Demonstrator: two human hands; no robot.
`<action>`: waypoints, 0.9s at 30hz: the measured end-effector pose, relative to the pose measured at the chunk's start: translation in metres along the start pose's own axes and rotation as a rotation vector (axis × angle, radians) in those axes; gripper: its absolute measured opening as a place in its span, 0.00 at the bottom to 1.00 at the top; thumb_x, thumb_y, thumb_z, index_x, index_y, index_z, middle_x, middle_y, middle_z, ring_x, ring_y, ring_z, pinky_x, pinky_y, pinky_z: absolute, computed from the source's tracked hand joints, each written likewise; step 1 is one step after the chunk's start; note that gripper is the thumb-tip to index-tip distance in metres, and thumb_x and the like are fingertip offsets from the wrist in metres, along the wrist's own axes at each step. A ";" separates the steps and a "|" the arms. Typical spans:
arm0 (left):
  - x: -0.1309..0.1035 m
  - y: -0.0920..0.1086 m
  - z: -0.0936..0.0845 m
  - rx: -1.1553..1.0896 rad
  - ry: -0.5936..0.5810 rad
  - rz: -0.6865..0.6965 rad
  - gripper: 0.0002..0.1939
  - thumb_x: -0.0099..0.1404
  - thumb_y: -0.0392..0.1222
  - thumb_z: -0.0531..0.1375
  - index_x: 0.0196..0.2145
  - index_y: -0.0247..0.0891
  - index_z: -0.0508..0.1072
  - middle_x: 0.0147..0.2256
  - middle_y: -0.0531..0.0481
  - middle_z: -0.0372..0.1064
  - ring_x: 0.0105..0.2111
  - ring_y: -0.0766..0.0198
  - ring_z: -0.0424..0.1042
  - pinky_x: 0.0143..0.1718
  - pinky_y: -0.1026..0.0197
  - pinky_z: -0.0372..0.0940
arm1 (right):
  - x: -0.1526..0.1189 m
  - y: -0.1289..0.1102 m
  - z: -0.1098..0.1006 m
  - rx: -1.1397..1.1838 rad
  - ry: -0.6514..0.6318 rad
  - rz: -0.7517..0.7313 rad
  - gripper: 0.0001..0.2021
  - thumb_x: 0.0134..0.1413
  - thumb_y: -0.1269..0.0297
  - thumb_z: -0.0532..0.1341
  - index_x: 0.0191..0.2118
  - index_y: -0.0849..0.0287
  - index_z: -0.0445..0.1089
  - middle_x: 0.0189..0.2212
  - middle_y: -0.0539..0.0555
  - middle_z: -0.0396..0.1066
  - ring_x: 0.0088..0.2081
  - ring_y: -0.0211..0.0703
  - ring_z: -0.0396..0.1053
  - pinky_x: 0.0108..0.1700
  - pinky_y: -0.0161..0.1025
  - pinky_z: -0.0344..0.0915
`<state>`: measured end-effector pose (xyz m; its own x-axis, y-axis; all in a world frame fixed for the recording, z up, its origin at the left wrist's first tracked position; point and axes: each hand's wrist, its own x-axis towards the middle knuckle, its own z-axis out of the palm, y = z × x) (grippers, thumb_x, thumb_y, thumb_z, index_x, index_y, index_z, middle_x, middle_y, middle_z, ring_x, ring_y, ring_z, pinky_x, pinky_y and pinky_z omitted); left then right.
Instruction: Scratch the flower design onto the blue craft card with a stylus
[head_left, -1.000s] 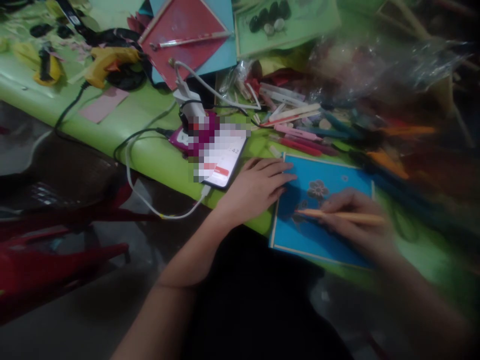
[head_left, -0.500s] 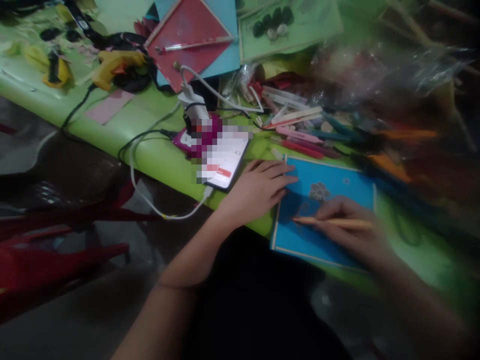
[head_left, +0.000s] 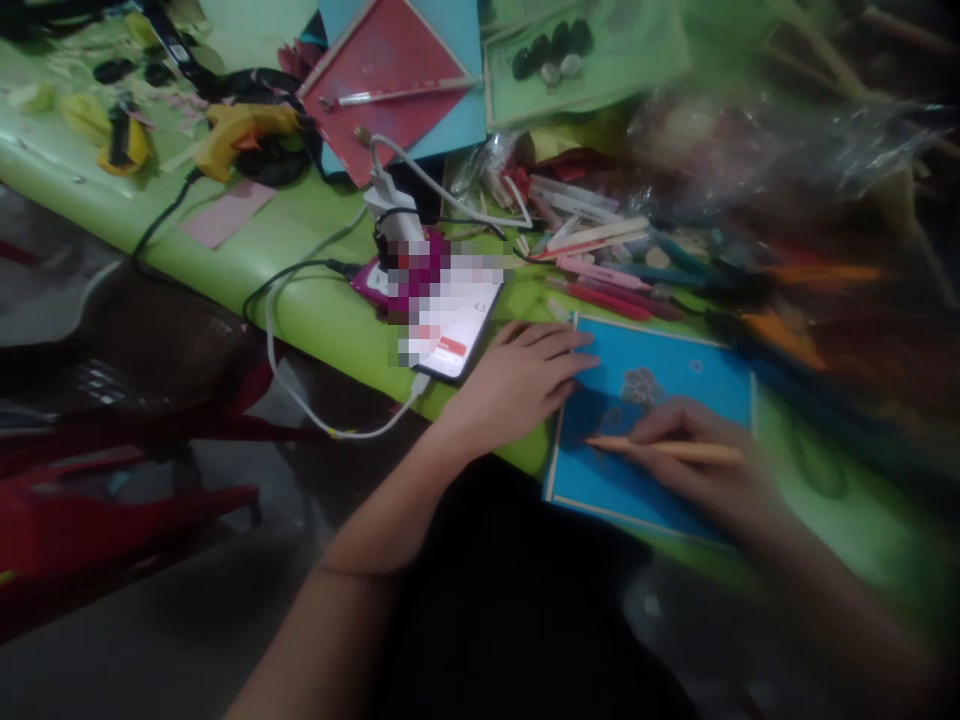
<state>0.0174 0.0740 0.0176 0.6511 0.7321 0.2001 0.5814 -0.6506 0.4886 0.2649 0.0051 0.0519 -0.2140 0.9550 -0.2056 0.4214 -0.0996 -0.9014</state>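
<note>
A blue board (head_left: 675, 365) with pale wooden strips along its edges lies on the green table. On it are flower outlines, the largest flower drawing (head_left: 641, 386) near the middle. My left hand (head_left: 517, 385) rests flat at the board's left edge, fingers stretched onto its corner. My right hand (head_left: 694, 450) grips an orange pencil (head_left: 660, 447) over the board. The pencil's tip points left and meets the surface, or nearly so, just below a small, faint flower outline. Blur softens the right fingers.
Left of my hand lies a lit phone (head_left: 457, 330) beside a purple power strip (head_left: 367, 285) with cables. Pens, markers and sticks (head_left: 600, 235) crowd behind the board. A yellow glue gun (head_left: 244, 135) and a red diamond panel (head_left: 390, 80) lie farther back. A red chair (head_left: 127, 540) stands below left.
The whole view has shifted very slightly, with the table things a little farther right. Both hands keep nearly the same pose, and the pencil stays at about the same spot on the board.
</note>
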 end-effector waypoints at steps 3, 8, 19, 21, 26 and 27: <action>0.000 0.000 0.000 0.000 0.001 -0.003 0.17 0.78 0.36 0.58 0.60 0.44 0.76 0.68 0.50 0.70 0.70 0.54 0.65 0.69 0.44 0.57 | 0.000 0.001 0.001 0.011 -0.003 0.005 0.10 0.57 0.55 0.72 0.32 0.52 0.75 0.26 0.50 0.76 0.26 0.42 0.72 0.26 0.37 0.67; 0.000 0.001 -0.001 0.001 0.002 -0.005 0.17 0.78 0.36 0.58 0.60 0.44 0.76 0.68 0.50 0.70 0.69 0.54 0.66 0.69 0.44 0.58 | 0.000 0.005 0.000 0.000 -0.018 0.020 0.09 0.59 0.54 0.72 0.33 0.51 0.75 0.27 0.50 0.77 0.27 0.42 0.74 0.28 0.38 0.69; -0.001 -0.002 0.002 0.007 0.015 0.008 0.17 0.78 0.37 0.58 0.60 0.44 0.77 0.68 0.50 0.70 0.69 0.54 0.66 0.69 0.44 0.57 | -0.001 0.006 0.001 -0.051 0.037 0.013 0.12 0.59 0.52 0.71 0.33 0.54 0.75 0.27 0.50 0.76 0.27 0.41 0.72 0.28 0.37 0.66; -0.001 -0.001 0.002 0.004 0.008 0.004 0.17 0.78 0.37 0.58 0.61 0.45 0.76 0.68 0.49 0.70 0.69 0.54 0.66 0.69 0.44 0.58 | -0.002 0.007 0.000 -0.061 0.031 -0.002 0.12 0.59 0.52 0.71 0.33 0.53 0.74 0.27 0.50 0.76 0.27 0.41 0.71 0.28 0.37 0.65; 0.000 -0.001 0.001 0.002 0.010 0.006 0.17 0.79 0.37 0.57 0.60 0.44 0.77 0.68 0.49 0.70 0.69 0.53 0.66 0.69 0.44 0.58 | -0.002 0.008 -0.001 -0.069 0.014 -0.012 0.11 0.59 0.53 0.71 0.32 0.53 0.74 0.26 0.49 0.75 0.25 0.40 0.69 0.26 0.36 0.64; 0.000 -0.001 0.001 -0.001 0.011 0.004 0.17 0.79 0.37 0.57 0.60 0.44 0.77 0.67 0.49 0.70 0.69 0.53 0.66 0.69 0.44 0.58 | -0.002 0.008 -0.001 -0.064 0.013 -0.011 0.11 0.59 0.54 0.71 0.32 0.53 0.74 0.26 0.49 0.75 0.25 0.40 0.69 0.26 0.36 0.64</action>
<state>0.0173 0.0742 0.0164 0.6479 0.7318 0.2116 0.5783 -0.6533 0.4887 0.2698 0.0029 0.0458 -0.2071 0.9596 -0.1907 0.4750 -0.0718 -0.8771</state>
